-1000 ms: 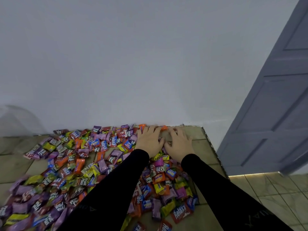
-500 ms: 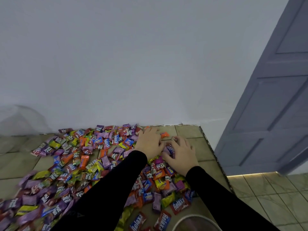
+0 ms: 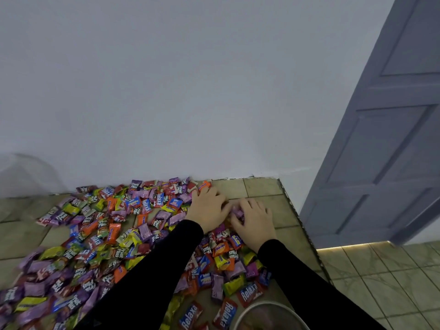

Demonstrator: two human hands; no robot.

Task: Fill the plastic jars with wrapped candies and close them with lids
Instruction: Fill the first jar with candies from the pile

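Note:
A wide heap of wrapped candies [image 3: 100, 236] in purple, orange, yellow, blue and red covers the tiled counter. My left hand [image 3: 208, 209] and my right hand [image 3: 253, 221] lie palm down side by side at the heap's far right end, fingers curled together around a small bunch of candies [image 3: 235, 214] between them. Black sleeves cover both forearms. The round rim of an open plastic jar [image 3: 266, 308] shows at the bottom edge, close to me, with some candies blurred inside. No lid is in view.
The tiled counter [image 3: 262, 189] ends at a rough right edge [image 3: 300, 225], with a tiled floor [image 3: 385, 277] below it. A white wall stands right behind the candies. A grey panelled door [image 3: 392, 139] is at the right. A crumpled clear bag [image 3: 21, 175] sits far left.
Both hands have drawn back from the wall toward me and closed in on each other, raking candies between them. The view has tilted down, bringing the jar rim into sight.

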